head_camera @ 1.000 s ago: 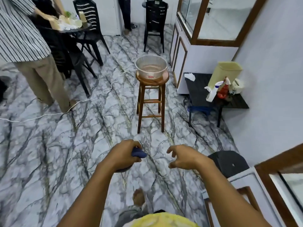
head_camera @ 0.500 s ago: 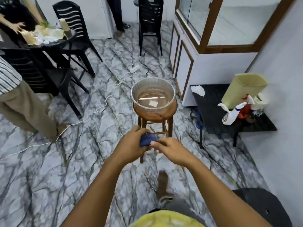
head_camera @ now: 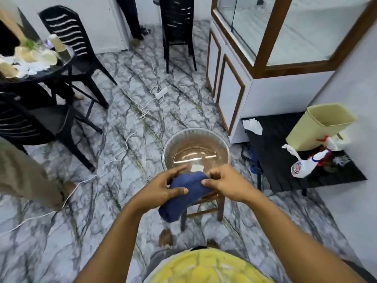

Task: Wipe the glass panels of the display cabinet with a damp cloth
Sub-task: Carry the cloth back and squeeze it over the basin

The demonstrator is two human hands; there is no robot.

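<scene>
A dark blue cloth (head_camera: 184, 196) hangs between both hands just in front of a clear bowl of water (head_camera: 196, 150) that sits on a wooden stool (head_camera: 206, 203). My left hand (head_camera: 158, 188) grips the cloth's left side and my right hand (head_camera: 226, 181) pinches its upper right end. The display cabinet (head_camera: 271, 45), with wood-framed glass panels (head_camera: 318, 31) above white doors, stands at the upper right.
A low black table (head_camera: 285, 160) to the right holds a spray bottle (head_camera: 304, 165), a beige bin (head_camera: 320, 125) and a tissue. Black chairs (head_camera: 67, 64) and a table stand at left, beside a person's leg. White cables and a power strip (head_camera: 161, 92) lie on the marble floor.
I have walked up to the stool and bowl. My right hand has joined the left on the cloth, which now hangs unfolded between them.
</scene>
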